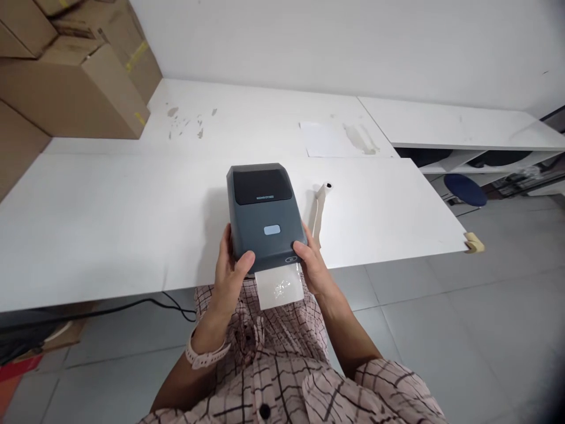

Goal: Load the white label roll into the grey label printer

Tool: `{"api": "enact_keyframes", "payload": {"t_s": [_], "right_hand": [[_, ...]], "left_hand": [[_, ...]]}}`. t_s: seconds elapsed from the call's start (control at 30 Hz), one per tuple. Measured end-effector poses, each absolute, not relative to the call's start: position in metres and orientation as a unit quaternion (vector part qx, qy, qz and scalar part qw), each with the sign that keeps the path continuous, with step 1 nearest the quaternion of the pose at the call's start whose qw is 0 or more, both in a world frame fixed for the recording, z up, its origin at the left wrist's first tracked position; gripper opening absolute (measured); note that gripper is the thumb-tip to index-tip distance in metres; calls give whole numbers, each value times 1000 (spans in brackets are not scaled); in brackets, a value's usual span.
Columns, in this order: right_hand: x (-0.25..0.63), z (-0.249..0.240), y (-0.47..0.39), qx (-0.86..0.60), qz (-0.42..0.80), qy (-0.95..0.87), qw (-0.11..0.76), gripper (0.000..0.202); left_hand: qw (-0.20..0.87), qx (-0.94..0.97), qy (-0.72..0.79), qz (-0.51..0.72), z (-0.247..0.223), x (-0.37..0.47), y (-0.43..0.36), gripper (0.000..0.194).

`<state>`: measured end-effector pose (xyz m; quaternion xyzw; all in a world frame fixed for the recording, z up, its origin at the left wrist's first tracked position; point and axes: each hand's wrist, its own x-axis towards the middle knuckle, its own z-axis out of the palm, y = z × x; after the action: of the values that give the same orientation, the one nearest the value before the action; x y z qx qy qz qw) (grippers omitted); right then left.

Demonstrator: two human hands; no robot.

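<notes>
A dark grey-blue label printer (260, 221) with a black top panel and a pale oval button is held between both hands over the table's front edge. My left hand (232, 271) grips its lower left side, thumb on top. My right hand (311, 262) grips the lower right side, its thumb near a small oval mark. A white label strip (279, 287) with a shiny surface sticks out of the printer's near end. Right of the printer, a small paper roll (324, 189) lies on the white table (110, 224), its strip unrolled towards the front edge.
Cardboard boxes (75, 82) are stacked at the back left. A white paper sheet (324, 139) lies towards the back of the table. A yellowish corner guard (474, 242) sits at the table's right corner. Further right is a blue stool (465, 189). A black cable (145, 301) hangs below the front edge.
</notes>
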<state>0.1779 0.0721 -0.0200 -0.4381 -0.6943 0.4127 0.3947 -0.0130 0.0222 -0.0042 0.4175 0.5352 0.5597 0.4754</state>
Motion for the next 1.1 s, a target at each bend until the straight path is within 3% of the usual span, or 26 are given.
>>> {"api": "enact_keyframes", "payload": {"t_s": [0.1,0.37,0.43,0.5,0.57,0.67,0.8,0.9,1.1], "right_hand": [[177,-23,69,-449,495,-619,411,75],[173,-29,74,-458,493,-593,442,84],[174,-30,75,-455,497,-599,432,85],[174,-30,76,-456,498,-602,426,85],[174,-30,76,-457,502,-595,430,86],[173,-28,76,-455,524,-566,444,90],[174,-28,75,-452,529,-567,441,88],[173,-22,71,-465,463,-619,432,74],[170,23,60,-462,129,-745,463,55]], "left_hand": [[458,411,539,575,-6,-8,22,79],[407,410,566,589,-16,-3,14,82],[346,391,606,600,-24,-1,-1,74],[299,365,644,602,-29,2,-17,52],[365,371,641,564,-28,6,-28,40],[531,360,600,478,-13,8,-30,45],[607,330,578,434,8,4,-25,53],[608,353,568,429,11,0,-24,54],[572,407,564,434,0,-9,-31,52]]}}
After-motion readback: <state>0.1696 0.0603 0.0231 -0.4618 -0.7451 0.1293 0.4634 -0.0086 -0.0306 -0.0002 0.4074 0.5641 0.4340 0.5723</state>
